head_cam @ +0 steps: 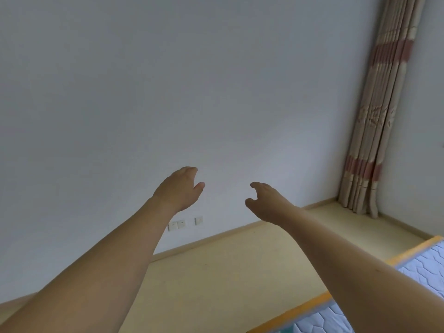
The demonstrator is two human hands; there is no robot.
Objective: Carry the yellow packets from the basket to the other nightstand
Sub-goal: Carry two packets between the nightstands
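Both arms stretch out in front of me toward a bare white wall. My left hand [180, 188] is raised at the centre, fingers loosely curled, and it holds nothing. My right hand [265, 201] hangs a little lower to its right, fingers relaxed and bent, also holding nothing. No yellow packets, basket or nightstand appear in the head view.
A white wall [168, 92] fills most of the view, with sockets [176, 225] low on it. Pale yellow floor [240, 272] runs below. A striped curtain [382, 111] hangs in the right corner. A mattress corner with an orange edge [408, 267] lies at the lower right.
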